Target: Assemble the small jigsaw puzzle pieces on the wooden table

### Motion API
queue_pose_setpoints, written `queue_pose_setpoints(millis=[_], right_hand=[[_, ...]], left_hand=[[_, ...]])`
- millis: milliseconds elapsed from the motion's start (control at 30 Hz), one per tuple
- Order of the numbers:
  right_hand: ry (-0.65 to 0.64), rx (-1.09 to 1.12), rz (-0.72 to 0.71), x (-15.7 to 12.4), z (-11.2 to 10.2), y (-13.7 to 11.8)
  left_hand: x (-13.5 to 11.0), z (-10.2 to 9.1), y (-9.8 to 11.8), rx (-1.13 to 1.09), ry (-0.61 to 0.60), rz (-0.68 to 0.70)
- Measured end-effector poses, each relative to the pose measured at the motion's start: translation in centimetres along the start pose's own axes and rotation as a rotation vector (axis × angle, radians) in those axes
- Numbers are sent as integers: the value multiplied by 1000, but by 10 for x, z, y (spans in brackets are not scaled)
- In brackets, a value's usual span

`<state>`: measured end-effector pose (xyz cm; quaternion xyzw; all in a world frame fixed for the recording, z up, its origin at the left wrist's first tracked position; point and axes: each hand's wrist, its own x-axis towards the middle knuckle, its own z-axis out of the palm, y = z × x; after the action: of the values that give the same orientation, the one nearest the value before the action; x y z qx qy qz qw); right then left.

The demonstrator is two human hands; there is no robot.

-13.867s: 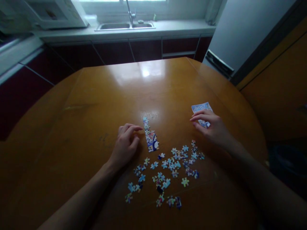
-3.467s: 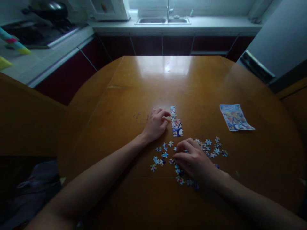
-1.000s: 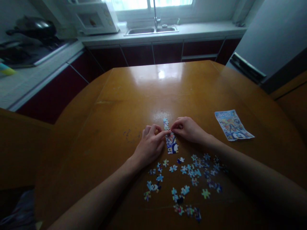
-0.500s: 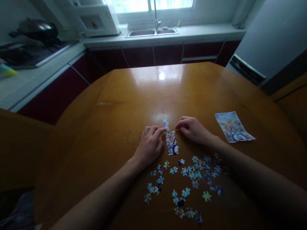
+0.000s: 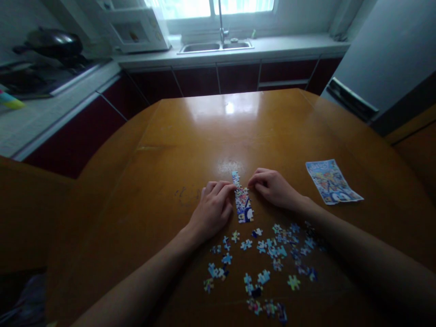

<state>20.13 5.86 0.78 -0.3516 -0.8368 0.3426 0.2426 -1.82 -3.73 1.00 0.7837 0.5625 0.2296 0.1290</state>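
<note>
A partly joined jigsaw puzzle lies on the table as a narrow upright strip, its upper part thinner than its lower part. At its left edge rests my left hand, palm down, with the index fingertip on the strip and the fingers loosely stretched. Close to the right edge, my right hand has thumb and fingers pinched together; whatever is between the tips is too small or hidden to make out. Loose puzzle pieces are scattered nearer to me, below both hands.
To the right lies a creased picture sheet with a colourful print. The wooden table has rounded sides. Beyond it are a counter with a sink, a microwave, a wok on the stove and a grey fridge.
My right hand has shifted very slightly, its fingertips staying beside the strip's right edge. The left hand holds its place. The loose pieces look unchanged.
</note>
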Motion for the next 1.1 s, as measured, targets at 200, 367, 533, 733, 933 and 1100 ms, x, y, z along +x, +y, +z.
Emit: queue_pose_setpoints(millis=[200, 367, 533, 733, 933, 1100], right_hand=[[110, 39, 19, 2, 5, 5], [79, -1, 24, 1, 7, 5], [70, -17, 7, 1, 9, 6], [75, -30, 20, 0, 9, 6], [80, -31, 24, 1, 10, 7], [80, -15, 35, 3, 9, 9]], left_hand=[[0, 1, 0, -23, 57, -24], [0, 1, 0, 22, 10, -31], [0, 1, 0, 42, -3, -33], [0, 0, 2, 42, -11, -35], [0, 2, 1, 47, 14, -44], [0, 3, -1, 42, 28, -39]])
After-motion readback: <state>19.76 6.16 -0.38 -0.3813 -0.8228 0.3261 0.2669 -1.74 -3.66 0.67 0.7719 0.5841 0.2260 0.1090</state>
